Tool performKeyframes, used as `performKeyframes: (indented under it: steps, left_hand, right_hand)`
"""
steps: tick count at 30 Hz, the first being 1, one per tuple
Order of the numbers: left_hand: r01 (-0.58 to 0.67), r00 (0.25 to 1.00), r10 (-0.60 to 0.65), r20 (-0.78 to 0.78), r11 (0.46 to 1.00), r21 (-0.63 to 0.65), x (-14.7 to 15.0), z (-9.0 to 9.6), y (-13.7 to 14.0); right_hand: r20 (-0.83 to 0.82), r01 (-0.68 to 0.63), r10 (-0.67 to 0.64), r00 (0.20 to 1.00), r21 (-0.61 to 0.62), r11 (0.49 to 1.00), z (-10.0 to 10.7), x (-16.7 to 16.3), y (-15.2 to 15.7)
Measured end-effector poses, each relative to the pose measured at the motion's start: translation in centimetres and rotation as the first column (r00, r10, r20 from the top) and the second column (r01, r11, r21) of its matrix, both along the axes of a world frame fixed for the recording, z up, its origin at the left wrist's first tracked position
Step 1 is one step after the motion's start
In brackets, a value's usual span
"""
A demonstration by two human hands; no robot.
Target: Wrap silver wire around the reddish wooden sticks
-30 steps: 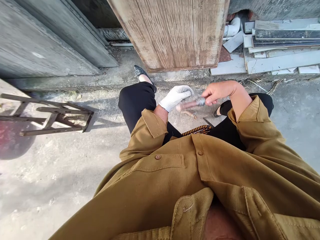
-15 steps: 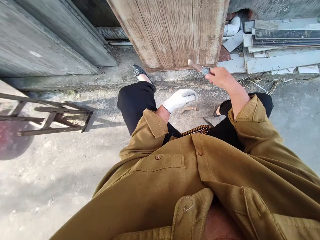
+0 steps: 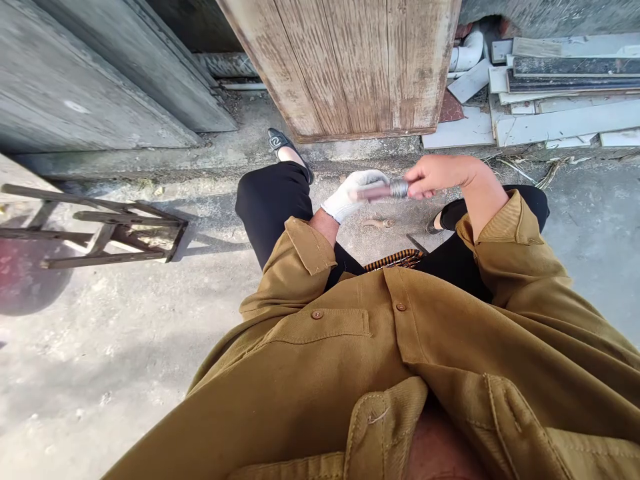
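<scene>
My right hand (image 3: 434, 176) is bare and closed on a short brown rod (image 3: 374, 193) with silver wire (image 3: 399, 188) wound round it near my fingers. The rod is blurred and points left, its far part crossing in front of my left hand (image 3: 345, 197). That hand wears a white knitted glove with its fingers curled; whether something is in them is hidden. Below both hands a pale, curved piece like a wooden stick (image 3: 377, 223) lies on the concrete ground. A black-and-orange striped thing (image 3: 393, 260) sits between my legs, next to a thin dark blade-like piece (image 3: 416, 244).
A brown plank panel (image 3: 345, 73) stands at the step ahead. Stacked white boards (image 3: 565, 123) and a white pipe (image 3: 469, 52) are at the right. At left are a small wooden stool frame (image 3: 125, 233) on its side, a reddish rounded thing (image 3: 33, 277) and grey wooden panels (image 3: 85, 100).
My right hand has brought the rod down and left, from over the plank panel to my gloved left hand. The curved piece on the ground looks slightly shifted.
</scene>
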State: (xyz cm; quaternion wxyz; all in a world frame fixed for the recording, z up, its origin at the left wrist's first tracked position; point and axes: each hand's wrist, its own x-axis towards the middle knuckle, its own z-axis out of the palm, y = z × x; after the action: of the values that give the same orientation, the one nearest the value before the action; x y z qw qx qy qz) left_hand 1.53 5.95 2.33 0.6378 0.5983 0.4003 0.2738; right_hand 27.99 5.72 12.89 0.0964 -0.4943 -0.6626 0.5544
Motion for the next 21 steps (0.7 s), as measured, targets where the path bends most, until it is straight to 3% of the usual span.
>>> performKeyframes:
  steps: [2, 3, 5, 6, 8, 10, 14, 17, 19, 21]
  left_hand:
    - [-0.015, 0.996, 0.02, 0.089, 0.998, -0.059, 0.2, 0.2, -0.1]
    - [0.001, 0.993, 0.007, 0.119, 0.997, -0.074, 0.2, 0.3, -0.2]
    - [0.066, 0.989, -0.054, 0.138, 0.994, -0.082, 0.1, 0.6, -0.5]
    - [0.097, 0.987, -0.086, 0.135, 0.992, -0.079, 0.1, 0.8, -0.6]
    - [0.158, 0.98, -0.149, 0.13, 0.985, -0.064, -0.2, 1.0, -0.7]
    - [0.211, 0.97, -0.205, 0.128, 0.977, -0.036, -0.5, 1.1, -0.7]
    - [0.262, 0.959, -0.258, 0.116, 0.965, -0.013, -1.2, 1.5, -0.3]
    - [0.277, 0.955, -0.275, 0.109, 0.961, -0.003, -1.7, 1.9, -0.1]
    - [0.259, 0.961, -0.258, 0.093, 0.966, 0.011, -1.9, 1.9, -0.1]
    - [0.212, 0.975, -0.214, 0.063, 0.977, 0.031, -2.0, 1.8, 0.0]
  right_hand:
    - [-0.182, 0.051, -0.046, 0.982, 0.021, 0.998, 0.0, 0.3, -0.7]
    - [-0.306, 0.146, -0.122, 0.944, 0.056, 0.988, 0.0, 0.5, -0.9]
    - [-0.496, 0.398, -0.306, 0.813, 0.09, 0.913, -0.2, 1.1, -0.9]
    - [-0.509, 0.486, -0.381, 0.771, 0.085, 0.87, -0.4, 1.3, -0.7]
    - [-0.366, 0.575, -0.509, 0.779, 0.095, 0.812, -1.3, 1.7, 0.0]
    - [-0.117, 0.547, -0.535, 0.837, 0.134, 0.826, -2.4, 2.1, 0.9]
    - [0.046, 0.407, -0.432, 0.901, 0.259, 0.876, -4.0, 2.7, 2.1]
    - [0.246, 0.267, -0.35, 0.904, 0.316, 0.91, -4.2, 2.2, 2.2]
    - [0.431, 0.115, -0.216, 0.876, 0.249, 0.962, -4.0, 1.0, 1.8]
    - [0.564, -0.085, 0.047, 0.825, 0.042, 0.995, -3.8, -0.7, 1.2]
